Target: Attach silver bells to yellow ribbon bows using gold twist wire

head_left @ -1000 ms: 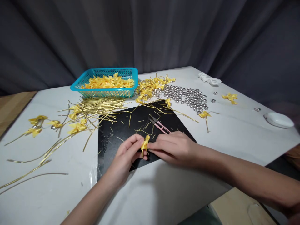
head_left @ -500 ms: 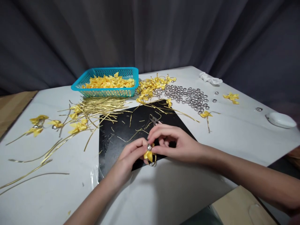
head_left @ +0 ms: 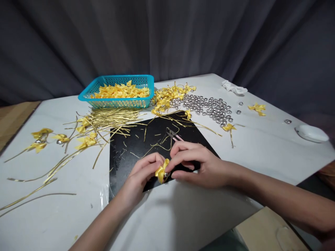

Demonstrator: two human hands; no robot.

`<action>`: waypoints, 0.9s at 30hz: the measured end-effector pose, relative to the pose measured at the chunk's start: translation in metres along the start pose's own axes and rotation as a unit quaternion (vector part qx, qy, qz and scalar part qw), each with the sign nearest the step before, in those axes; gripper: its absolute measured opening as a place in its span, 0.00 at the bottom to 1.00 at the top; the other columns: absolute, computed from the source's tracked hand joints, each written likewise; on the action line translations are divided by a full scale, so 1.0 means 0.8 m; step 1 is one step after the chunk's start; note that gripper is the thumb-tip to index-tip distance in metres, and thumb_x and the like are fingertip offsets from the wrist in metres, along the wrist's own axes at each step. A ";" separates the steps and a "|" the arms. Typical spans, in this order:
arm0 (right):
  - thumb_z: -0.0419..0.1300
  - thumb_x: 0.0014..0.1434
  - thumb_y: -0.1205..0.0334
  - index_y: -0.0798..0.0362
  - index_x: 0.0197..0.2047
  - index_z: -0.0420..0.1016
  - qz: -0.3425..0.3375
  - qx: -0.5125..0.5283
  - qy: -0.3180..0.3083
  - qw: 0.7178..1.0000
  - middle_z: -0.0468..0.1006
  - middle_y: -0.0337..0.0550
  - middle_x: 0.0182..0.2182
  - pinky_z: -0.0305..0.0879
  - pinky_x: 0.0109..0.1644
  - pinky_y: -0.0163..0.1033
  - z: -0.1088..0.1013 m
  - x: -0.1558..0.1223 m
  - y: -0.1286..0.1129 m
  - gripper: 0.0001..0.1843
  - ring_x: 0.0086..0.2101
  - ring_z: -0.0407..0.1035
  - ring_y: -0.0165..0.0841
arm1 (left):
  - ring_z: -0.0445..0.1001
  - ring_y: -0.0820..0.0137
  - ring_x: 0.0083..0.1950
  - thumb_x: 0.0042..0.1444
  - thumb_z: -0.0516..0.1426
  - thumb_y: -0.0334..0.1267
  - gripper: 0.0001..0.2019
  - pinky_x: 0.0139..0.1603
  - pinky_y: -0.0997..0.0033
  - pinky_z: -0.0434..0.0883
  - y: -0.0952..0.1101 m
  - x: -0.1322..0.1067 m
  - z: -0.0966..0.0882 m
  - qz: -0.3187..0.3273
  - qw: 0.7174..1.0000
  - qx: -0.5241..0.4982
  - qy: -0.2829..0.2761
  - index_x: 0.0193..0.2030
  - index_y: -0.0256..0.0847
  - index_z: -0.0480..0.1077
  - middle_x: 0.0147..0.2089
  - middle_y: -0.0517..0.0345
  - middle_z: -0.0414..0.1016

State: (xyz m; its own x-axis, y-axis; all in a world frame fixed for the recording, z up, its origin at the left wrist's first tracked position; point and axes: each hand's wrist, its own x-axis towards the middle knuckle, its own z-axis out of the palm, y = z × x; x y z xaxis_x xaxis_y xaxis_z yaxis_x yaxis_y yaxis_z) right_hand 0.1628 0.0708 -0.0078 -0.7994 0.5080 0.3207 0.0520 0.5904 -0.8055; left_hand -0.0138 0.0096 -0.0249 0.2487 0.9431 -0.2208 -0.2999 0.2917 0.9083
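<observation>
Between the thumb and fingers of my left hand (head_left: 140,174) is a yellow ribbon flower (head_left: 159,173), pinched over the near part of the black mat (head_left: 131,141). A shiny silver bead (head_left: 166,174) shows on the flower's right side. My right hand (head_left: 202,160) is open, thumb and index finger apart, with the index fingertip at the flower beside the bead. Just beyond its knuckles lie small scissors (head_left: 175,135), blades pointing away and handles partly hidden. Gold wire scraps (head_left: 149,150) are scattered on the mat.
A blue basket (head_left: 115,101) of yellow ribbon pieces stands at the back left, with gold wires (head_left: 112,118) bundled before it. Finished-looking flowers (head_left: 170,94) and silver beads (head_left: 209,106) are heaped behind the mat. A white dish (head_left: 311,134) sits far right.
The flower has been turned in my left hand, so its bead now faces right. My right thumb has come away from it, and the right fingers have spread apart.
</observation>
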 end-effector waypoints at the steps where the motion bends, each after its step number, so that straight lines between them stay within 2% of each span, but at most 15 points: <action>1: 0.60 0.56 0.66 0.56 0.34 0.75 0.010 0.013 0.004 1.000 0.64 0.39 0.31 0.57 0.28 0.29 0.000 0.001 0.000 0.04 0.21 0.52 0.18 | 0.61 0.74 0.28 0.52 0.54 0.39 0.10 0.31 0.75 0.58 0.000 0.000 -0.001 0.003 1.000 0.006 -0.004 0.23 0.37 0.64 0.26 0.61 0.62; 5: 0.60 0.55 0.60 0.57 0.40 0.72 0.128 0.080 0.017 0.988 0.66 0.41 0.36 0.54 0.24 0.28 0.002 0.003 0.003 0.11 0.22 0.55 0.18 | 0.61 0.74 0.28 0.53 0.54 0.40 0.11 0.32 0.74 0.58 -0.002 -0.001 -0.002 -0.005 1.000 0.021 -0.014 0.24 0.37 0.64 0.25 0.62 0.61; 7: 0.61 0.54 0.58 0.57 0.42 0.71 0.180 0.103 -0.004 0.978 0.66 0.38 0.30 0.51 0.22 0.27 0.003 0.003 0.005 0.14 0.21 0.54 0.19 | 0.61 0.75 0.28 0.54 0.54 0.41 0.11 0.31 0.75 0.58 -0.003 -0.001 -0.001 -0.013 1.000 0.024 -0.011 0.24 0.37 0.63 0.24 0.62 0.62; 10: 0.63 0.52 0.55 0.57 0.38 0.70 0.224 0.132 -0.003 0.966 0.58 0.31 0.18 0.48 0.21 0.26 0.005 0.004 0.008 0.15 0.20 0.51 0.20 | 0.61 0.75 0.28 0.56 0.53 0.41 0.12 0.31 0.76 0.59 -0.004 -0.002 0.001 -0.013 1.000 0.013 0.002 0.25 0.38 0.63 0.25 0.62 0.63; 14: 0.62 0.52 0.49 0.57 0.36 0.67 0.280 0.205 -0.024 0.938 0.58 0.28 0.15 0.49 0.17 0.26 0.004 0.006 0.011 0.18 0.15 0.50 0.19 | 0.64 0.76 0.29 0.57 0.54 0.43 0.11 0.32 0.77 0.62 -0.004 -0.001 0.003 -0.003 1.000 -0.004 0.016 0.28 0.38 0.64 0.26 0.63 0.65; 17: 0.61 0.53 0.51 0.57 0.34 0.67 0.274 0.195 -0.016 0.942 0.58 0.29 0.15 0.48 0.17 0.25 0.003 0.006 0.011 0.16 0.15 0.50 0.19 | 0.64 0.76 0.28 0.54 0.57 0.46 0.11 0.30 0.77 0.63 -0.005 0.001 0.002 0.004 1.000 -0.012 0.025 0.31 0.39 0.65 0.26 0.64 0.65; 21: 0.57 0.58 0.56 0.57 0.34 0.65 0.251 0.169 0.023 0.953 0.61 0.32 0.19 0.50 0.19 0.24 0.002 0.007 0.011 0.11 0.19 0.54 0.19 | 0.61 0.80 0.25 0.47 0.63 0.39 0.10 0.28 0.80 0.62 -0.004 0.006 0.003 0.005 0.998 0.016 0.067 0.33 0.38 0.69 0.25 0.66 0.65; 24: 0.56 0.58 0.58 0.56 0.35 0.63 0.275 0.186 0.041 0.942 0.60 0.30 0.18 0.53 0.18 0.24 0.000 0.009 0.014 0.10 0.17 0.54 0.19 | 0.62 0.80 0.24 0.47 0.61 0.41 0.10 0.27 0.80 0.62 -0.004 0.009 0.004 -0.009 0.994 0.001 0.109 0.29 0.36 0.69 0.24 0.64 0.66; 27: 0.59 0.54 0.62 0.57 0.37 0.65 0.301 0.223 0.064 0.925 0.65 0.33 0.23 0.58 0.17 0.25 -0.004 0.011 0.016 0.10 0.16 0.54 0.18 | 0.62 0.80 0.22 0.48 0.60 0.44 0.12 0.25 0.80 0.62 -0.002 0.010 0.005 -0.014 0.992 -0.013 0.128 0.27 0.36 0.69 0.23 0.64 0.66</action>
State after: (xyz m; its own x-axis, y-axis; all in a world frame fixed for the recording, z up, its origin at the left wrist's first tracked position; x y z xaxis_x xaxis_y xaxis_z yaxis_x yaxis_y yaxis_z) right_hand 0.1579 0.0845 -0.0136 -0.6280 0.7468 -0.2188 0.1896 -0.1259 -0.9738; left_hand -0.0074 0.0157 -0.0269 0.0153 0.9433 -0.3315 -0.3214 0.3185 0.8918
